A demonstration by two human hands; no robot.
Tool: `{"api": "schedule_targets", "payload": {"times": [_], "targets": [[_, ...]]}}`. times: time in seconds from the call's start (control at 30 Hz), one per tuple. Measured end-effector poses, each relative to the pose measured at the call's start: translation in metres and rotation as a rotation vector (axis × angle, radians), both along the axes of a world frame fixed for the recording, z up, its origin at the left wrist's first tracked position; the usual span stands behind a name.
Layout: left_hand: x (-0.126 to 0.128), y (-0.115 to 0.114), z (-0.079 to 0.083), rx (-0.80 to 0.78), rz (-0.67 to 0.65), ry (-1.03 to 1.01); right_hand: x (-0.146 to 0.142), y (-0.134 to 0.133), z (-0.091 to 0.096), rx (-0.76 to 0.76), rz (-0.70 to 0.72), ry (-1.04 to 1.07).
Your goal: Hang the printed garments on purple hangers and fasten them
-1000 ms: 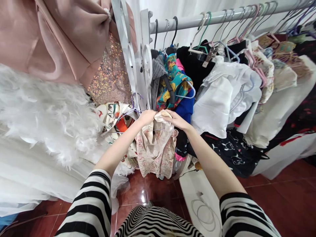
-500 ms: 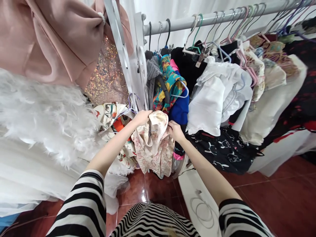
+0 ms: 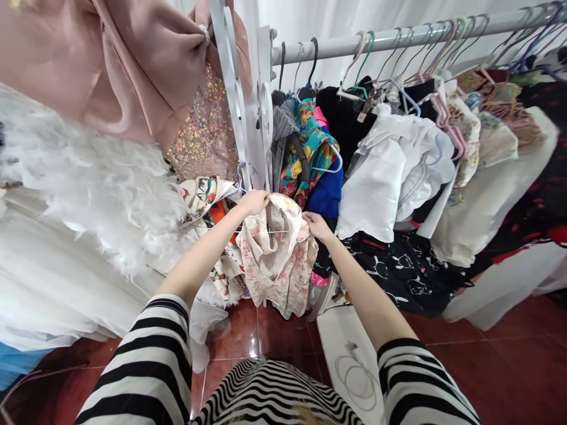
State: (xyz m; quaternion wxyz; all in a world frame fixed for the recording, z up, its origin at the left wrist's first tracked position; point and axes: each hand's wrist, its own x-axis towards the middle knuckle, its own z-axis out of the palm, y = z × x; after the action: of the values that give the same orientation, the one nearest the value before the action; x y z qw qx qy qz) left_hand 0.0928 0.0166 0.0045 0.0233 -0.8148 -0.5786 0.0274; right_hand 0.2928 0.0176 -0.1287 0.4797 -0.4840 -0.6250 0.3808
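Observation:
A pale pink floral blouse hangs in front of me, its neckline spread between my hands. My left hand is closed on the collar at its upper left. At the right shoulder edge, my right hand pinches the cloth between thumb and fingers. A thin hanger bar shows inside the neck opening; the rest of that hanger is hidden by the fabric. Just behind the blouse hangs a bright teal patterned garment. To its left is a cream garment with red and green print.
A metal clothes rail holds many garments on hangers at the right, among them a white blouse. White feathers and a pink satin bow fill the left. Below, a white box with a coiled cable lies on red tiles.
My view has shifted slightly, so the rail and clothes sit a little further right. The blouse's neckline is opened a bit wider, with both hands still gripping it.

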Motion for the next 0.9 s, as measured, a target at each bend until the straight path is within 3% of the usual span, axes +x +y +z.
{"api": "schedule_targets", "payload": {"times": [0.13,0.23,0.3,0.43,0.6,0.73,0.8,0.9], "targets": [[0.005,-0.006,0.001,0.023,0.124,-0.029,-0.009,-0.015,0.003,0.118,-0.146,-0.086],[0.008,-0.01,0.003,0.029,0.169,-0.041,-0.01,-0.033,0.003,0.288,-0.042,-0.205],[0.009,-0.011,0.004,0.022,0.177,-0.039,-0.008,-0.04,0.003,0.318,0.034,-0.288],[0.007,-0.013,0.005,-0.004,0.14,-0.024,-0.003,-0.037,0.008,0.225,0.072,-0.26],[0.002,-0.014,0.004,0.01,0.071,-0.057,0.004,-0.021,0.009,0.015,0.136,0.054],[0.0,-0.016,0.002,0.025,0.057,-0.069,0.007,-0.009,0.008,-0.116,0.053,0.081],[0.0,-0.016,0.002,0.025,0.063,-0.07,0.007,-0.006,0.009,-0.108,0.004,0.014],[0.001,-0.017,0.002,0.026,0.071,-0.079,0.003,-0.002,0.012,0.019,-0.092,-0.009]]}}
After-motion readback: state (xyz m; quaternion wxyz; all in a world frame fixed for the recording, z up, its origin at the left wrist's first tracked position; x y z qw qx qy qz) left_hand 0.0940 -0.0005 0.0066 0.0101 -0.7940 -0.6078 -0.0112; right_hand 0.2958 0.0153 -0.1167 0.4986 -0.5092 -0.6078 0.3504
